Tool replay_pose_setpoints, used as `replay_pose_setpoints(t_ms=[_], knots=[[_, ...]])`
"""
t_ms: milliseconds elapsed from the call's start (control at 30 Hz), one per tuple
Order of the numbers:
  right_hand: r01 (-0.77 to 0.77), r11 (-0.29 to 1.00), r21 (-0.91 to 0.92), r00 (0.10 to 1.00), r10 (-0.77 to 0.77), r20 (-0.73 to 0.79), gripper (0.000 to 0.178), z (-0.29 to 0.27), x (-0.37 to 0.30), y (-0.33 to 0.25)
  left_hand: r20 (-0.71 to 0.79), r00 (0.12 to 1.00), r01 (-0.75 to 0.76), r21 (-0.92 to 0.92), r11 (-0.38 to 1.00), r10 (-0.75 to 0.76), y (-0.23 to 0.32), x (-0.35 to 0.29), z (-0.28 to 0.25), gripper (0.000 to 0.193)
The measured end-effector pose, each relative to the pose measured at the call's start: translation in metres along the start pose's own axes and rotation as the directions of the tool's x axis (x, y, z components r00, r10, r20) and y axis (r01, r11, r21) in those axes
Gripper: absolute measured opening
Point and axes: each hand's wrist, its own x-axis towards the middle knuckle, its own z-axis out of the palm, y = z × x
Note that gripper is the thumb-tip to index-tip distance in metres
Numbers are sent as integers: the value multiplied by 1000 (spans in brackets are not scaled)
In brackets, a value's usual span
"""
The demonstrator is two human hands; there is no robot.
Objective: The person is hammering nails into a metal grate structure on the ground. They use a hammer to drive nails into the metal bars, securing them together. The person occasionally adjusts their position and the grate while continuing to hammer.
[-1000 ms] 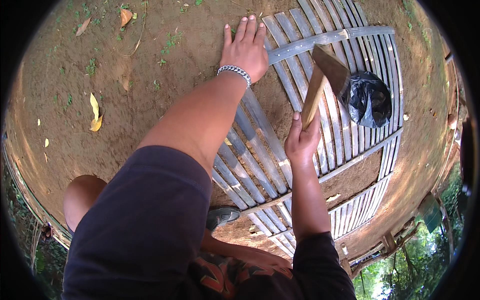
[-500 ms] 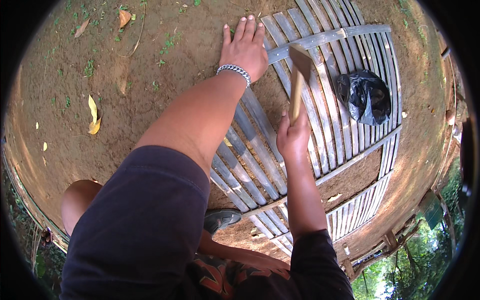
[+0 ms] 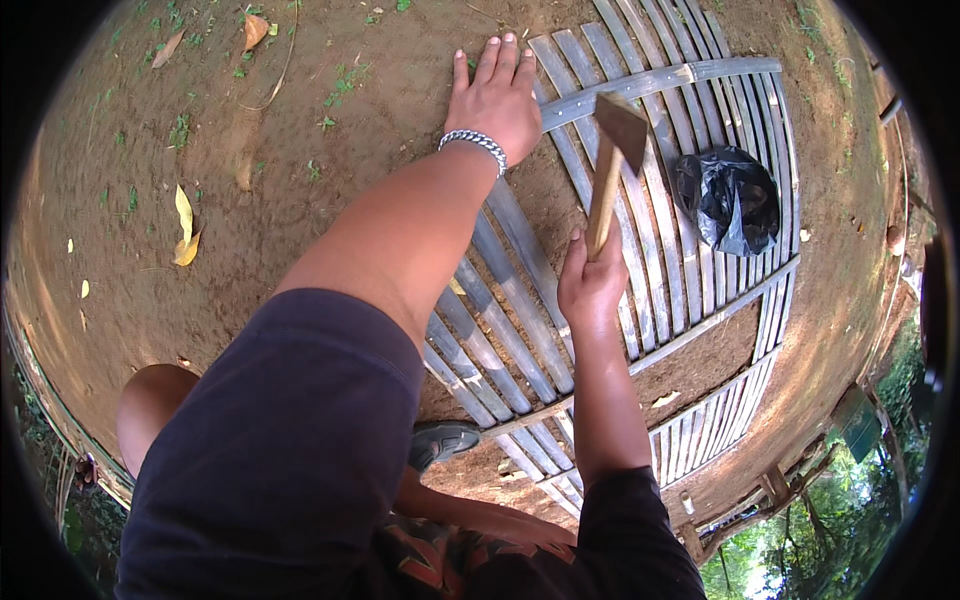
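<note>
My left hand (image 3: 492, 108), with a chain bracelet on the wrist, lies flat with its fingers stretched out. It rests at the left end of a bamboo slat panel's crosspiece (image 3: 690, 74); what lies under the palm is hidden. My right hand (image 3: 594, 283) is closed round the wooden handle of a hatchet (image 3: 606, 190). The hatchet's dark, flared metal head (image 3: 622, 130) is raised over the slats, just right of my left hand and apart from it. The grey bamboo slats (image 3: 640, 225) lie side by side with narrow gaps, joined by crosspieces.
A black plastic bag (image 3: 735, 203) sits crumpled and gaping on the slats at the right. Brown soil (image 3: 250, 130) surrounds the panel, with yellow leaves (image 3: 186, 228) at the left. My shoe (image 3: 443, 442) is beside the panel's lower left part. Greenery (image 3: 810, 535) shows at lower right.
The hatchet has tilted, its head moving slightly right and down. My right hand has shifted slightly down with it. My left hand stays in place on the panel.
</note>
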Motion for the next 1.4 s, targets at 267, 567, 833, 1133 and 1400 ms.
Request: replay_pose_setpoints(t_ms=[267, 567, 833, 1133, 1400], knots=[[-46, 987, -155, 987, 69, 146, 45, 5, 2, 7, 0, 1000, 2, -22, 1000, -2, 2, 2, -5, 57], [72, 992, -108, 997, -70, 30, 28, 11, 3, 8, 1, 1000, 4, -19, 1000, -4, 0, 2, -4, 56], [187, 917, 353, 966, -107, -234, 24, 11, 4, 11, -34, 999, -11, -39, 999, 9, 1, 3, 0, 58], [-136, 987, -89, 978, 148, 145, 25, -20, -9, -4, 39, 999, -2, -70, 998, 5, -5, -1, -6, 61], [-271, 946, -177, 939, 300, 165, 29, -75, -121, 36, 54, 999, 3, -30, 1000, -1, -1, 5, -6, 64]])
